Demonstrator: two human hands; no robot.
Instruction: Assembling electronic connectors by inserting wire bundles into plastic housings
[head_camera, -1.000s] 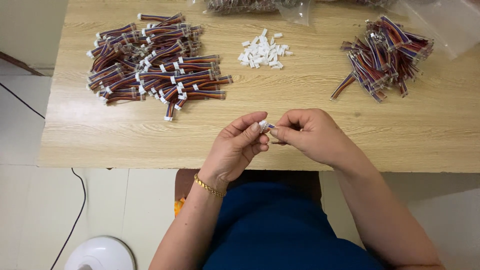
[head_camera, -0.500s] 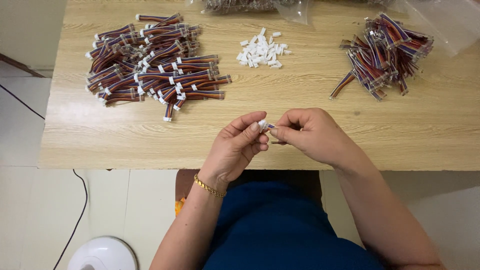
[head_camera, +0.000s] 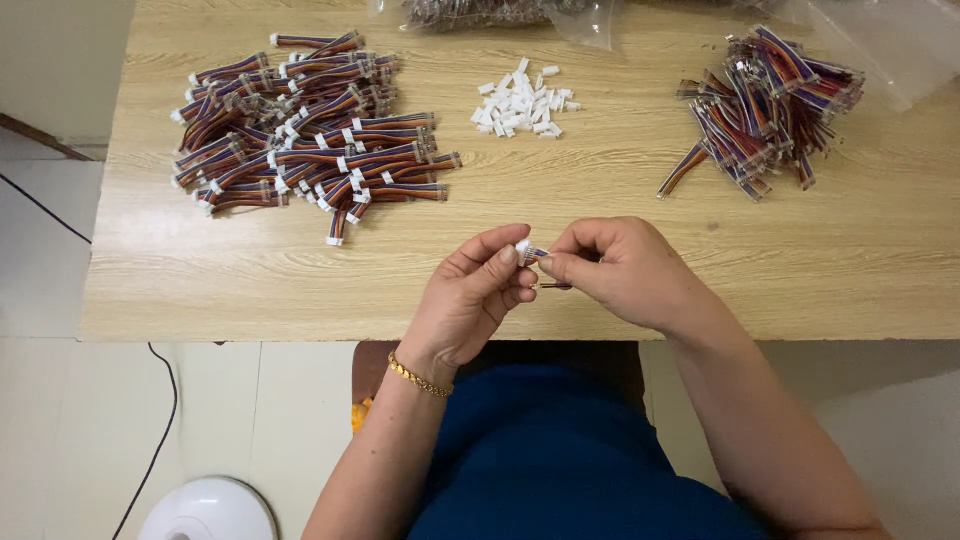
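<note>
Both hands meet over the near edge of the wooden desk (head_camera: 600, 200). Left hand (head_camera: 470, 300): thumb and forefinger pinched on a small white connector housing (head_camera: 522, 247). Right hand (head_camera: 625, 270): fingers closed on a short multicoloured wire lead (head_camera: 545, 262), its end touching the housing; most of the lead is hidden by the fingers. On the desk, well apart from the hands: large pile of wire leads with white ends (head_camera: 305, 130) far left, small heap of white housings (head_camera: 522, 100) centre, bundle of bare-ended leads (head_camera: 765, 105) far right.

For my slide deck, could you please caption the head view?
Left hand and right hand pinch a white connector on a wire.
</note>
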